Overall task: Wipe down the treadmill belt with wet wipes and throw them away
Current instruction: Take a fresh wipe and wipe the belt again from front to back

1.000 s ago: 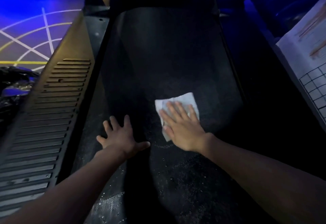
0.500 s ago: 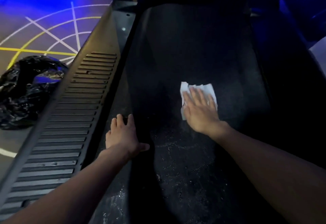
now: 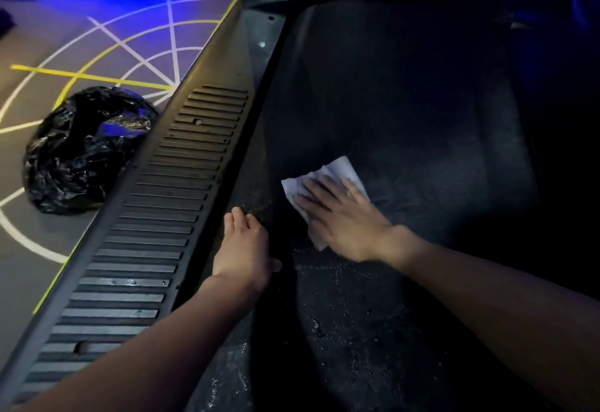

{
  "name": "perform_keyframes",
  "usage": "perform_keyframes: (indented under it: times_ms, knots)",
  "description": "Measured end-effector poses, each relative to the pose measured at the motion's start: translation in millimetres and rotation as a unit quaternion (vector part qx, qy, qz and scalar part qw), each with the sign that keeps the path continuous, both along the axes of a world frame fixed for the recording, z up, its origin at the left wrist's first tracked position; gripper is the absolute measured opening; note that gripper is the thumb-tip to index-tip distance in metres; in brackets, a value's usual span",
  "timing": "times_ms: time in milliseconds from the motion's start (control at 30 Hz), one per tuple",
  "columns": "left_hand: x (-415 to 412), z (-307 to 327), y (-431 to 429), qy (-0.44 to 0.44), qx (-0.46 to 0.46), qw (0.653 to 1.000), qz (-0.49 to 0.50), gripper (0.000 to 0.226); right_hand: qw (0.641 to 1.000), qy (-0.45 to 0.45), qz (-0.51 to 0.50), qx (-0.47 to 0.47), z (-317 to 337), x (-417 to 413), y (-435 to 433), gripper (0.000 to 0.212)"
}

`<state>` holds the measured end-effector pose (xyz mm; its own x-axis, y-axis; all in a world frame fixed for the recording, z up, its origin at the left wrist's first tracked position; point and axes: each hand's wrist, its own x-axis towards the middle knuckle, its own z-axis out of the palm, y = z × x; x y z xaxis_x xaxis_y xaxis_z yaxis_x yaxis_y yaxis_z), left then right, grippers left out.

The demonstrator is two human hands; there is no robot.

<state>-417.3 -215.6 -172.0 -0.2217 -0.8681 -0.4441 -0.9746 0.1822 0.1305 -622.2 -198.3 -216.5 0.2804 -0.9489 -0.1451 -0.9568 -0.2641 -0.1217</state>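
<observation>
The black treadmill belt (image 3: 406, 125) fills the middle of the view, dusty and wet-speckled toward me. A white wet wipe (image 3: 337, 171) lies flat on the belt near its left side. My right hand (image 3: 344, 216) presses on the wipe with straight, spread fingers; part of the wipe is hidden under the palm. My left hand (image 3: 245, 247) rests flat on the belt's left edge beside the side rail, fingers together, holding nothing.
A ribbed grey side rail (image 3: 156, 216) runs along the belt's left. Beyond it a black rubbish bag (image 3: 78, 151) sits on the grey floor (image 3: 39, 54) marked with white and yellow lines. The belt's right side is dark.
My right hand has slid the wipe leftward across the belt, toward the left edge. My left hand's fingers have drawn together. The view has swung left, showing more floor and the bag.
</observation>
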Motion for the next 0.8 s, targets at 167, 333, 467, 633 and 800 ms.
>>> perform_keyframes:
  times_ms: [167,333,467,633,800]
  knots:
    - [0.1,4.3,2.8,-0.006,-0.010,1.000,-0.001,0.093,0.985,-0.006,-0.166,0.048,1.9,19.6,-26.3,0.059]
    - [5.8,7.7,12.9,-0.018,-0.073,0.997,-0.018,0.062,1.000,0.000,-0.004,0.029,4.5,31.0,-28.3,0.055]
    - [6.2,8.4,12.5,-0.011,-0.063,0.998,-0.010,0.055,0.988,-0.011,-0.152,0.037,3.7,52.7,-46.9,0.059]
    - [11.4,6.3,13.1,0.011,-0.059,0.998,-0.017,0.063,1.000,-0.003,0.018,0.021,-0.5,60.7,-52.3,0.061]
    - [21.4,6.6,18.9,0.033,-0.073,0.996,-0.049,0.056,0.995,-0.044,-0.088,0.028,-0.3,96.2,-65.0,0.060]
